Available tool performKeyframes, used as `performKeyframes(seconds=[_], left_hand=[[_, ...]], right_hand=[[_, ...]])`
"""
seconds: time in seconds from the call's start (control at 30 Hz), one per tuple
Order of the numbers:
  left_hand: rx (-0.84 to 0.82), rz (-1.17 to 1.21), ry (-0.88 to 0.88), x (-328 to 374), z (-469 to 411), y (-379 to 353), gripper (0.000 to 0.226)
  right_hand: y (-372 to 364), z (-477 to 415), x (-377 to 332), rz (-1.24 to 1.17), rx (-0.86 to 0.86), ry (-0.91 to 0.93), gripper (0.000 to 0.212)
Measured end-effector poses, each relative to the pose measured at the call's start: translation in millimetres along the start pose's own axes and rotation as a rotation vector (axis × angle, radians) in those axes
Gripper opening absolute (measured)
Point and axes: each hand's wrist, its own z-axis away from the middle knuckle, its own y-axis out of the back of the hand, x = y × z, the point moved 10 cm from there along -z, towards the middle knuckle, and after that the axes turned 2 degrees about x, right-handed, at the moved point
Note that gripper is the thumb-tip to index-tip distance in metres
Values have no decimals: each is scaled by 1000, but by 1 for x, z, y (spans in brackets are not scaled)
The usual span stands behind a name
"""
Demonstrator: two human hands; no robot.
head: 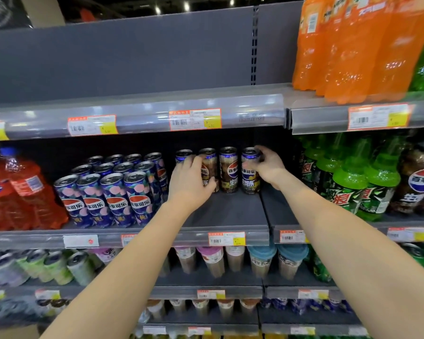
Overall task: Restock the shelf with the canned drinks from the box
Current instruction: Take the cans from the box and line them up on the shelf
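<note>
Four tall brown-and-blue cola cans stand in a row at the back of the grey metal shelf (230,211). The left hand (190,179) wraps loosely over the two cans on the left, fingers curled round the second can (209,167), while the leftmost can (182,155) peeks out behind its knuckles. The right hand (267,166) pinches the rim of the rightmost can (250,172) between thumb and fingertips. The third can (228,170) stands untouched between both hands. Left of this row sits a block of purple peach-patterned cans (113,192); right of it stand green plastic soda bottles (348,177). Both bare forearms reach up and forward from below, converging on the row.
</note>
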Motion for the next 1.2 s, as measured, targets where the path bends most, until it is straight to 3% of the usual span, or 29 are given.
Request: performKeyframes(seconds=[0.3, 0.93, 1.07, 1.2], left_hand=[[73, -15, -7, -7, -4, 2, 61], [62, 6, 3, 5, 0, -6, 61], [57, -22, -20, 9, 6, -4, 61], [31, -42, -22, 8, 15, -1, 62]], right_hand=[[0, -16, -3, 201, -5, 39, 79], [-1, -9, 4, 139, -24, -49, 83], [5, 5, 13, 114, 23, -126, 95], [10, 28, 21, 220, 31, -123, 83]])
